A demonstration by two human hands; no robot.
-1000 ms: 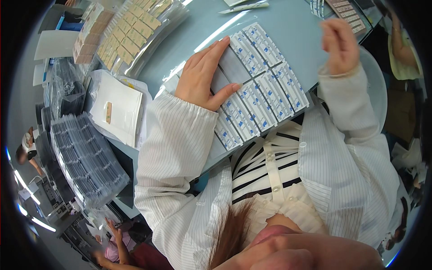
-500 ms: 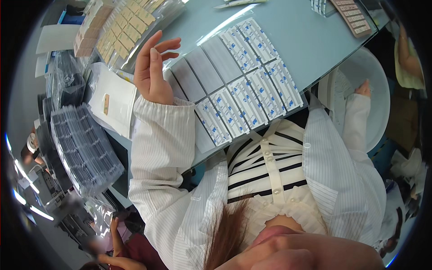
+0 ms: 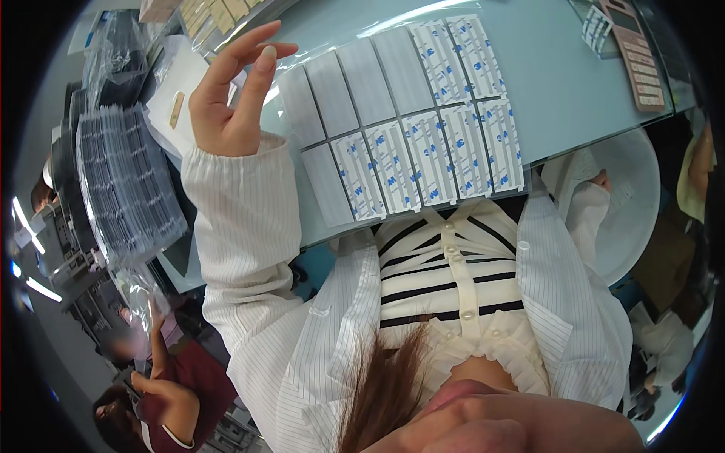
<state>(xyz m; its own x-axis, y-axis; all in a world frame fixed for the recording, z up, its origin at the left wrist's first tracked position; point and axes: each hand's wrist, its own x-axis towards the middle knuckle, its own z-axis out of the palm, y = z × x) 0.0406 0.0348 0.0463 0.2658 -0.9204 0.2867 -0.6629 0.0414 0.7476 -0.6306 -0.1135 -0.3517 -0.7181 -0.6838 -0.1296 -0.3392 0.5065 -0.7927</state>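
My left hand (image 3: 234,94) is raised at the left end of a sheet of rectangular panels (image 3: 370,83) on the table, its fingers loosely bent and apart with nothing visible in them. The panels lie in two rows. Several at the left are plain grey; the others, such as the printed strip panel (image 3: 390,170), carry white strips with blue marks. My right hand (image 3: 602,180) hangs down at my right side, inside a white round bin (image 3: 642,204). Its fingers are mostly hidden by the sleeve.
At the left stand a stack of clear plastic trays (image 3: 136,181) and white papers (image 3: 170,90). Tan squares (image 3: 215,19) lie at the far left. A pink calculator (image 3: 636,64) lies at the far right. Another person (image 3: 181,377) sits at the lower left.
The whole view has shifted and turned slightly. My left thumb has come nearer to the index finger. My right hand stays in the bin. The panels look the same.
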